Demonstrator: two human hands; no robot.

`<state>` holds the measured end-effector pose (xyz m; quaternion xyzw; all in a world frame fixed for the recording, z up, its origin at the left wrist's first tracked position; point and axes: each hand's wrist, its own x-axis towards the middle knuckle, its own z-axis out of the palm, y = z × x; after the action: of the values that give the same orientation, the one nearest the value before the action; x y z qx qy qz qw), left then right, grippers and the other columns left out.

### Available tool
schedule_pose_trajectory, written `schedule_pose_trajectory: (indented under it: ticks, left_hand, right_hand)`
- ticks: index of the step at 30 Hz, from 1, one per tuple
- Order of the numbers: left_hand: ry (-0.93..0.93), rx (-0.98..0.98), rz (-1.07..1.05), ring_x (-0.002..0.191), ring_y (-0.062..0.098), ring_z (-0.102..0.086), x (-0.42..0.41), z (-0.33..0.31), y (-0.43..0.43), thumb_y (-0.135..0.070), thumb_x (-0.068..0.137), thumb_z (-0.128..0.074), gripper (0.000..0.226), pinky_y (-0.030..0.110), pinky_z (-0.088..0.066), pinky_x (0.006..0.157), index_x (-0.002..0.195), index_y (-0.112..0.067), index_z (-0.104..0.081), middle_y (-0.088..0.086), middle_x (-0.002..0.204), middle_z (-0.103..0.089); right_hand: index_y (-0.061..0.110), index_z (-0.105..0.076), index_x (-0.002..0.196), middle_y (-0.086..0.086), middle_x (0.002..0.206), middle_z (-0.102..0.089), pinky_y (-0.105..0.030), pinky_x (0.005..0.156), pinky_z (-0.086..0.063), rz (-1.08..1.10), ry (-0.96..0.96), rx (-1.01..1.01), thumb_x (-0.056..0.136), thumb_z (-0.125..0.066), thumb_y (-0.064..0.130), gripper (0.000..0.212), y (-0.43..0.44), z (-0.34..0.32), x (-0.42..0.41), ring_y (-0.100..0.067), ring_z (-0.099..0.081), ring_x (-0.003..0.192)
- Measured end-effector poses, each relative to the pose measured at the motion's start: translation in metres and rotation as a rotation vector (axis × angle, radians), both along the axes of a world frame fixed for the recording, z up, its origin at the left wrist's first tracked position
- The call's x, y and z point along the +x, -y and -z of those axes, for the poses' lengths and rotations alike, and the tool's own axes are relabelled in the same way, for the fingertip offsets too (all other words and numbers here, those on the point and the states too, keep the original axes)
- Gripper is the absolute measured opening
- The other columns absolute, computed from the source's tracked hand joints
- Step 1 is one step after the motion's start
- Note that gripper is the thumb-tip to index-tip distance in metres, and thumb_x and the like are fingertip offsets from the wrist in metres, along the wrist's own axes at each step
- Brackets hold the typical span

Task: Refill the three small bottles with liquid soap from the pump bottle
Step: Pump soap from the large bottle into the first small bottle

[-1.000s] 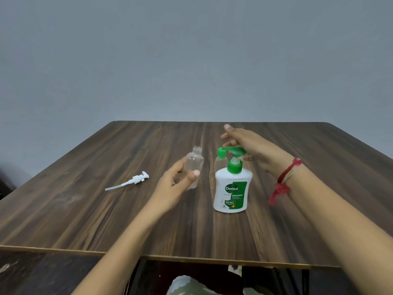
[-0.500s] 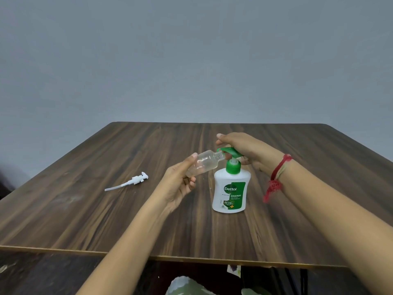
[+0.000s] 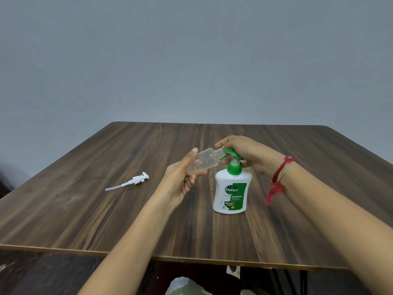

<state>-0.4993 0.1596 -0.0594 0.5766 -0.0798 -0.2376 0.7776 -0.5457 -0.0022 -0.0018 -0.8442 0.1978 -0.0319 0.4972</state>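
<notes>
A white pump bottle (image 3: 231, 192) with a green label and green pump head (image 3: 230, 153) stands upright near the table's middle. My left hand (image 3: 180, 179) grips a small clear bottle (image 3: 205, 160), tilted on its side with its open neck touching the pump's nozzle. My right hand (image 3: 244, 152) rests over the green pump head, fingers curled around it. The other small bottles are hidden behind my hands and the pump bottle.
A white pump cap with a long dip tube (image 3: 129, 182) lies loose on the wooden table (image 3: 85, 209) to the left. The table's front edge (image 3: 191, 257) runs close to me. A grey wall stands behind the table.
My left hand lifted the small clear bottle and tipped it sideways up to the nozzle. My right hand came down onto the pump head.
</notes>
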Motion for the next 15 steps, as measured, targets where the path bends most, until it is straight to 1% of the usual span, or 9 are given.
schedule_pose_trajectory:
  ticks: [3,6,8,10,11,13,15]
  left_hand:
    - [0.001,-0.015,0.011,0.033,0.003,-0.047,-0.001,-0.002,0.003,-0.048,0.082,-0.067,0.044,0.009,-0.043,0.041,0.100,-0.008,-0.068,0.013,0.074,-0.074]
    - [-0.005,-0.027,0.043,0.034,0.003,-0.049,-0.001,-0.002,0.004,-0.046,0.082,-0.067,0.043,0.009,-0.045,0.042,0.102,-0.008,-0.068,0.014,0.078,-0.075]
    - [0.001,-0.040,0.068,0.035,0.003,-0.050,-0.003,-0.001,0.003,-0.044,0.082,-0.066,0.040,0.009,-0.046,0.043,0.101,-0.009,-0.068,0.013,0.080,-0.075]
    - [0.024,-0.048,0.075,0.038,0.003,-0.051,-0.004,0.000,0.003,-0.045,0.081,-0.067,0.039,0.010,-0.046,0.045,0.100,-0.010,-0.070,0.010,0.080,-0.075]
    - [0.046,-0.037,0.073,0.040,0.003,-0.051,-0.004,0.000,0.002,-0.045,0.082,-0.066,0.038,0.010,-0.046,0.046,0.099,-0.011,-0.071,0.005,0.076,-0.074]
    - [0.084,-0.029,0.076,0.043,0.003,-0.050,-0.004,-0.001,-0.002,-0.042,0.086,-0.063,0.034,0.010,-0.046,0.047,0.098,-0.011,-0.071,-0.002,0.070,-0.071]
    - [0.086,-0.063,0.099,0.047,0.004,-0.052,-0.002,-0.002,-0.006,-0.032,0.091,-0.059,0.028,0.010,-0.047,0.047,0.103,-0.008,-0.070,0.004,0.084,-0.070]
  right_hand:
    - [0.026,-0.061,0.094,0.002,0.076,-0.064,-0.031,0.075,-0.038,-0.014,-0.016,-0.025,0.092,-0.037,0.017,0.025,0.001,0.001,0.001,-0.015,-0.056,0.079]
    - [0.027,-0.063,0.092,0.004,0.073,-0.064,-0.032,0.074,-0.037,-0.057,-0.055,-0.046,0.090,-0.041,0.021,0.023,0.003,0.000,0.000,-0.017,-0.054,0.082]
    - [0.028,-0.064,0.090,0.007,0.068,-0.064,-0.032,0.073,-0.037,-0.118,-0.119,-0.105,0.090,-0.041,0.021,0.025,0.003,-0.005,-0.001,-0.017,-0.052,0.083]
    - [0.031,-0.062,0.084,0.008,0.071,-0.064,-0.034,0.077,-0.038,-0.155,-0.178,-0.199,0.091,-0.038,0.016,0.029,0.001,-0.012,0.001,-0.015,-0.054,0.082]
    - [0.032,-0.061,0.082,0.007,0.074,-0.064,-0.036,0.079,-0.039,-0.163,-0.193,-0.241,0.092,-0.037,0.013,0.032,0.000,-0.016,0.003,-0.013,-0.056,0.079]
    - [0.031,-0.060,0.079,0.006,0.077,-0.063,-0.036,0.078,-0.038,-0.160,-0.201,-0.290,0.093,-0.035,0.011,0.035,-0.003,-0.019,0.007,-0.011,-0.057,0.074]
    - [0.029,-0.061,0.079,0.006,0.074,-0.063,-0.035,0.076,-0.038,-0.151,-0.216,-0.286,0.093,-0.035,0.012,0.034,-0.004,-0.019,0.009,-0.011,-0.058,0.074]
